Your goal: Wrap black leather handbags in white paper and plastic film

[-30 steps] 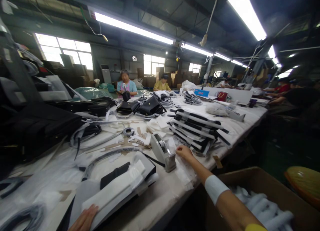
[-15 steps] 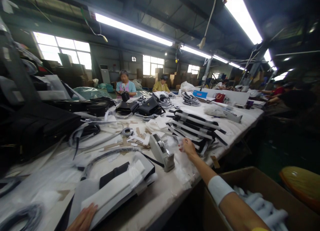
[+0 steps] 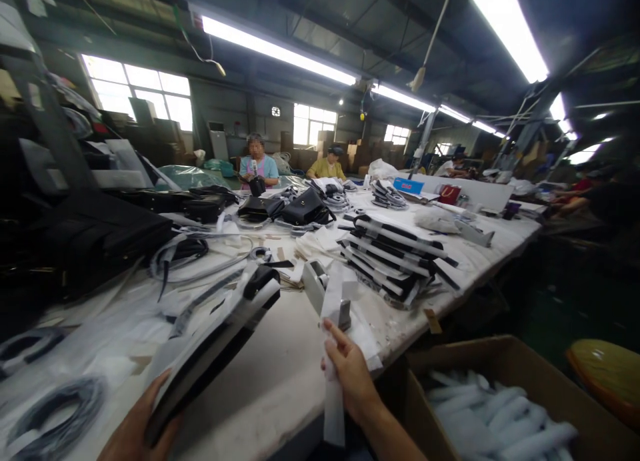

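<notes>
My left hand (image 3: 140, 418) grips the near end of a flat black bag (image 3: 213, 354) with white wrapping on it. The bag is tilted up on its edge, its far end lifted off the table. My right hand (image 3: 353, 374) pinches a long white strip (image 3: 334, 408), which looks like thin foam or paper. The strip hangs below my fingers past the table's front edge, and its upper part stands in front of a grey tape dispenser (image 3: 313, 284), hiding part of it.
A stack of black pieces with white wrapping (image 3: 395, 254) lies beyond my right hand. A cardboard box (image 3: 500, 344) of white rolls (image 3: 500, 408) stands at the lower right. Wrapped coils (image 3: 57, 414) lie at left. Black bags (image 3: 305, 208) and two people are across the table.
My right hand has drawn back from beside the stack toward me, now with the white strip. My left hand, earlier flat on the wrapped bag, has tipped it up on edge.
</notes>
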The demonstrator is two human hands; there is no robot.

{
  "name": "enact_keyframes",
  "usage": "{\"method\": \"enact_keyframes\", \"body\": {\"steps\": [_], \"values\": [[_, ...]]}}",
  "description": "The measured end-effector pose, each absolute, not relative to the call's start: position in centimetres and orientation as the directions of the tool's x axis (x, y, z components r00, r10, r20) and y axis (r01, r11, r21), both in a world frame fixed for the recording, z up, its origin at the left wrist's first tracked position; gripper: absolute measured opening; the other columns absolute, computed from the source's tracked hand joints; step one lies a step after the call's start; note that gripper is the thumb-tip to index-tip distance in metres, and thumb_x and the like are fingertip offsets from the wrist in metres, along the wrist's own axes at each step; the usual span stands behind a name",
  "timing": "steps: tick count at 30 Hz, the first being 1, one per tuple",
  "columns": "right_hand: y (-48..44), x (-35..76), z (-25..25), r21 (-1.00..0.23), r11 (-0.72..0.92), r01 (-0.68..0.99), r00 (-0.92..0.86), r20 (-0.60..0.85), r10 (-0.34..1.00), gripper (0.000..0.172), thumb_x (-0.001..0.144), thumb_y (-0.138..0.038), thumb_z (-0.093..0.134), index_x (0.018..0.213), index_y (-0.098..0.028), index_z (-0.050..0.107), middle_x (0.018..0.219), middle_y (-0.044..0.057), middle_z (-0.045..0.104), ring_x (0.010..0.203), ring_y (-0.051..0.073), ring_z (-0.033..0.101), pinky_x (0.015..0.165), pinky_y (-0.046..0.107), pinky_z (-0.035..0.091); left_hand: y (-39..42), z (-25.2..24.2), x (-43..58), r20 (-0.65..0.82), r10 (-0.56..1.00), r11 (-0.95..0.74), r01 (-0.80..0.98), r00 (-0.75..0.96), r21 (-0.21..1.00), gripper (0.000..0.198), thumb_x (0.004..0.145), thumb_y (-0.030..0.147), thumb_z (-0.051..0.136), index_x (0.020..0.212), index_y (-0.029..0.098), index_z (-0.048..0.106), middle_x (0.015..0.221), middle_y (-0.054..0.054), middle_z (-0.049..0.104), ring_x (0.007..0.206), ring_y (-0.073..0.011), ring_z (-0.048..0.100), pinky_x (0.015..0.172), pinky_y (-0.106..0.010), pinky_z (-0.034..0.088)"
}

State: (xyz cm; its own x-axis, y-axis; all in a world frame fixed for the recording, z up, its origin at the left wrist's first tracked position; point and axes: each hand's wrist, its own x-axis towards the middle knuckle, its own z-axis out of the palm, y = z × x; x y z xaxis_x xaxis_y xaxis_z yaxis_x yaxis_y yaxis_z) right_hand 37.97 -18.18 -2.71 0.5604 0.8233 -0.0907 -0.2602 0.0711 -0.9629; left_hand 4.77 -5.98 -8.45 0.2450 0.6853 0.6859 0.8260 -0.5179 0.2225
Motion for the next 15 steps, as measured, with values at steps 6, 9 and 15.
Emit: {"method": "enact_keyframes", "body": {"steps": [6, 9, 15], "values": [[-16.1, 29.6, -6.1, -1.000, -0.003, -0.023, 0.302, -0.010, 0.953, 0.057, 0.086, -0.027, 0.055, 0.142, -0.019, 0.048, 0.118, 0.010, 0.069, 0.074, 0.019, 0.071, 0.058, 0.029, 0.057, -7.9, -4.1, 5.4, 0.632, 0.749, -0.393, 0.901, 0.198, 0.184, 0.052, 0.098, 0.040, 0.044, 0.148, 0.029, 0.036, 0.128, -0.006, 0.067, 0.088, -0.0221, 0.073, 0.052, -0.024, 0.053], [-15.2, 26.9, -6.4, -0.977, 0.035, 0.211, 0.104, 0.058, 0.993, 0.052, 0.083, -0.017, 0.054, 0.135, -0.019, 0.057, 0.122, 0.008, 0.068, 0.103, 0.021, 0.068, 0.080, 0.030, 0.057, -8.0, -3.5, 5.5, 0.634, 0.742, -0.406, 0.899, 0.220, 0.164, 0.049, 0.099, 0.039, 0.043, 0.145, 0.026, 0.040, 0.132, -0.006, 0.064, 0.096, -0.0227, 0.072, 0.061, -0.025, 0.055], [-16.3, 25.4, -2.3, -0.828, -0.003, 0.561, -0.214, -0.149, 0.965, 0.062, 0.084, -0.035, 0.066, 0.143, -0.024, 0.049, 0.097, 0.005, 0.076, 0.082, 0.023, 0.072, 0.074, 0.029, 0.054, -7.7, -3.7, 5.2, 0.616, 0.756, -0.431, 0.877, 0.222, 0.213, 0.049, 0.097, 0.034, 0.048, 0.144, 0.025, 0.041, 0.137, -0.005, 0.060, 0.109, -0.0238, 0.067, 0.078, -0.028, 0.055]]}}
